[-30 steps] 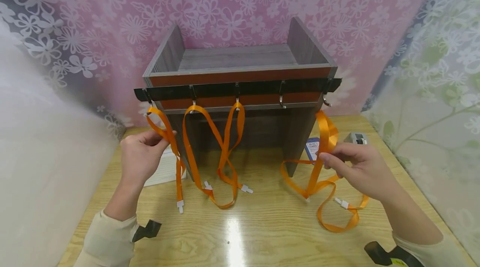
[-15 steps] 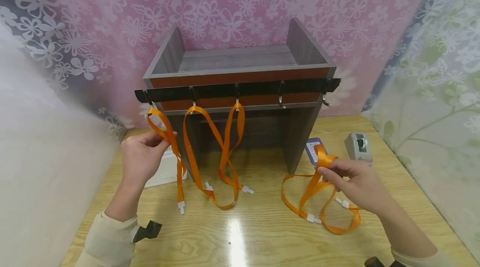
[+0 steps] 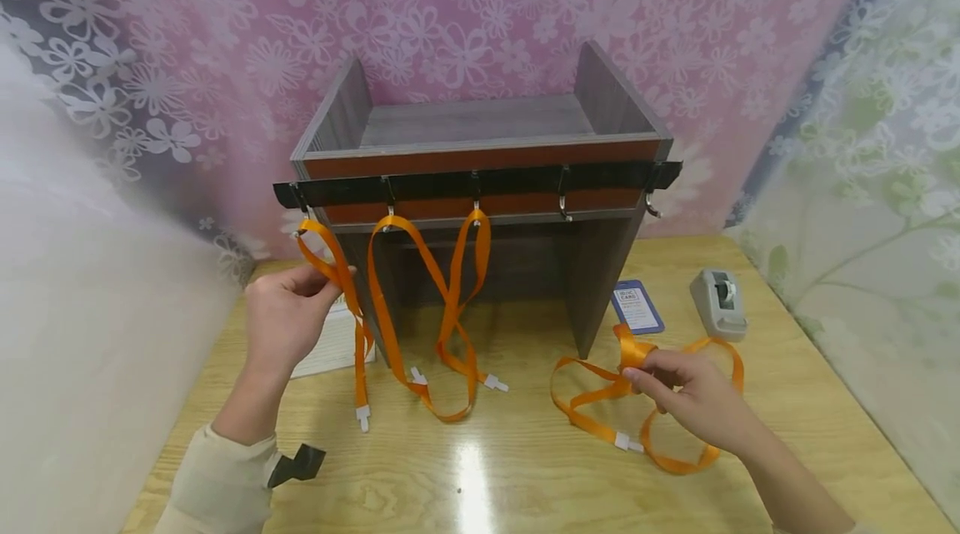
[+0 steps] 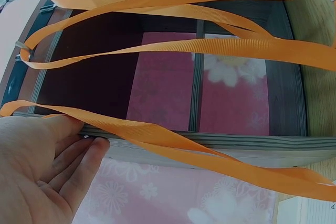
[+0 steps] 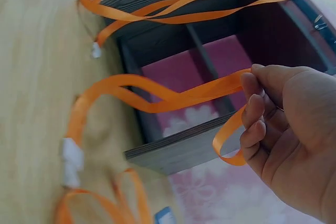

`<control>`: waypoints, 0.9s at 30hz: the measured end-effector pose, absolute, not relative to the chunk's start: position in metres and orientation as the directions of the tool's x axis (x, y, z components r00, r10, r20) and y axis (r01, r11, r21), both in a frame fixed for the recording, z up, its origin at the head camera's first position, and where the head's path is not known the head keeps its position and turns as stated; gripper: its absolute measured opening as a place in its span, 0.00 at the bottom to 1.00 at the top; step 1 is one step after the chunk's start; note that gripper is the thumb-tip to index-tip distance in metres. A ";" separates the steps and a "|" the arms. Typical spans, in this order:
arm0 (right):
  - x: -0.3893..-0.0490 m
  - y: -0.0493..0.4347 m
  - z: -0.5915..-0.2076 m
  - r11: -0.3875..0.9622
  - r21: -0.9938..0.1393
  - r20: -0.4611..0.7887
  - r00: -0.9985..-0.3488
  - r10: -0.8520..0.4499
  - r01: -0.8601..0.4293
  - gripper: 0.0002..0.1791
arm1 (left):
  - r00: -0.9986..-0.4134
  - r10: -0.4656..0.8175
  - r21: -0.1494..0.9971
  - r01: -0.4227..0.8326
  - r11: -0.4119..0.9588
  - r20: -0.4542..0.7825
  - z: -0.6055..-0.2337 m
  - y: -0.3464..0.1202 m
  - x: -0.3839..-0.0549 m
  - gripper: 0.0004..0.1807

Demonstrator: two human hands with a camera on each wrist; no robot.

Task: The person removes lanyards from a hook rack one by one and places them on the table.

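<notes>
My left hand point(image 3: 288, 317) grips the front edge of the left side panel of a grey wooden shelf unit point(image 3: 480, 119). Beside its thumb and fingers an orange lanyard point(image 4: 173, 140) hangs from the leftmost hook. Two more orange lanyards point(image 3: 375, 267) point(image 3: 453, 301) hang from the second and third hooks, with white clips at their lower ends. To the right of the unit, my right hand point(image 3: 693, 392) pinches the bunched loop of another orange lanyard point(image 5: 210, 88). The rest of that lanyard trails over the tabletop, where orange straps overlap partly behind the hand.
A black hook rail point(image 3: 517, 182) crosses the unit's front; its two right hooks point(image 3: 564, 207) point(image 3: 651, 205) bear nothing. A blue-edged ID card point(image 3: 636, 306) and a grey tape dispenser point(image 3: 718, 303) lie at the right. White paper point(image 3: 322, 351) lies behind the left hand.
My right hand has lowered from near the rightmost hook toward the tabletop, bringing the lanyard loop down with it. The left hand keeps its place.
</notes>
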State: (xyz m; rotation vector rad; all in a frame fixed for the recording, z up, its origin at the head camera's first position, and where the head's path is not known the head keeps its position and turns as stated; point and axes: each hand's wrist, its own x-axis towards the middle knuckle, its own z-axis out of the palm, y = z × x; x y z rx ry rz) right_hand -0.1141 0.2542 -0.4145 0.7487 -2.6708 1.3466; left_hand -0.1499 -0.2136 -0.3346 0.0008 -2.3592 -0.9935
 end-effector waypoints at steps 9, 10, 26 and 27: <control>-0.113 0.257 -0.442 0.571 -0.718 0.200 -0.904 -0.379 -0.398 0.07 | -0.832 -0.197 0.654 0.238 0.718 0.519 -0.336 -0.213 -0.149 0.08; -0.113 0.257 -0.445 0.579 -0.706 0.206 -0.901 -0.383 -0.408 0.08 | -0.831 -0.194 0.652 0.241 0.718 0.521 -0.336 -0.213 -0.149 0.08; -0.117 0.260 -0.476 0.711 -0.590 0.066 -0.900 -0.431 -0.384 0.11 | -0.830 -0.201 0.652 0.235 0.721 0.521 -0.336 -0.214 -0.148 0.09; -0.118 0.261 -0.478 0.717 -0.584 0.057 -0.900 -0.431 -0.380 0.11 | -0.828 -0.200 0.651 0.237 0.721 0.524 -0.336 -0.214 -0.149 0.09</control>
